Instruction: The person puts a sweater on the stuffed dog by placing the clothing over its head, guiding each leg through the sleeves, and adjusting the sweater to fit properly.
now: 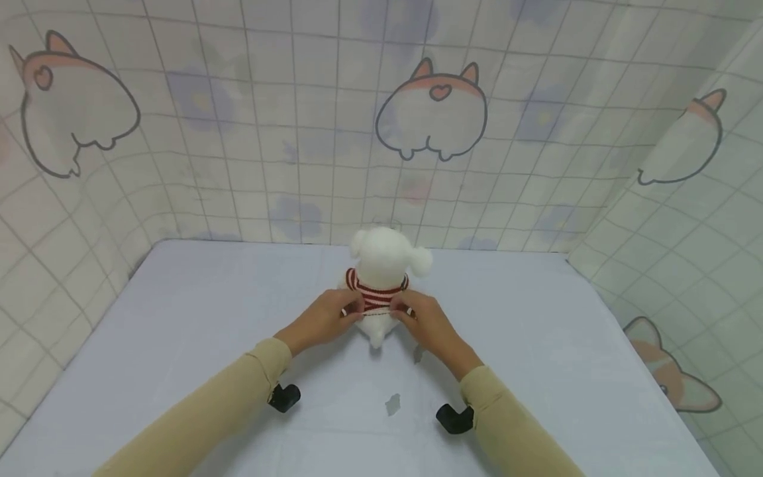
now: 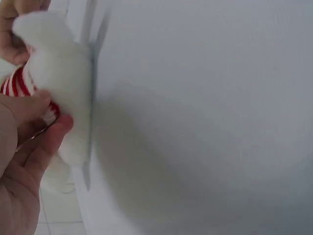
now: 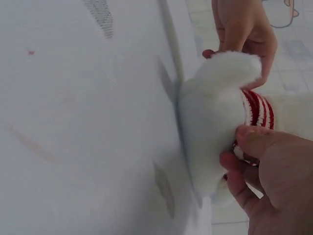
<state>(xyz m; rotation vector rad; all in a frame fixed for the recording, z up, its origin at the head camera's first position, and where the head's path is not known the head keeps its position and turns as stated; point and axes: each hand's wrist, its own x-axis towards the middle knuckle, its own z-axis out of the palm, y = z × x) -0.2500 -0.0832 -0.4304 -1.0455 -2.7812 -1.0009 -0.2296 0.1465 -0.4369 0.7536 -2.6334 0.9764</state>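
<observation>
A white plush dog (image 1: 381,255) sits on the table with its back and tail toward me. It wears a red-and-white striped knit sweater (image 1: 377,298). My left hand (image 1: 330,315) pinches the sweater's lower hem on the left side between thumb and fingers. On the right side, my right hand (image 1: 426,321) pinches the same hem. Close up in the left wrist view, the hem shows between the left thumb and fingertips (image 2: 62,125). The right wrist view shows the striped knit (image 3: 259,110) above the plush body (image 3: 208,127). The toy's front is hidden from me.
The toy is near the back edge of a table with a pale cloth (image 1: 226,318). Grey patches (image 1: 393,404) mark the cloth near the middle. A grid-patterned curtain (image 1: 310,132) with cartoon dogs stands behind and at both sides. Black mounts (image 1: 456,419) stick out under the cuffs.
</observation>
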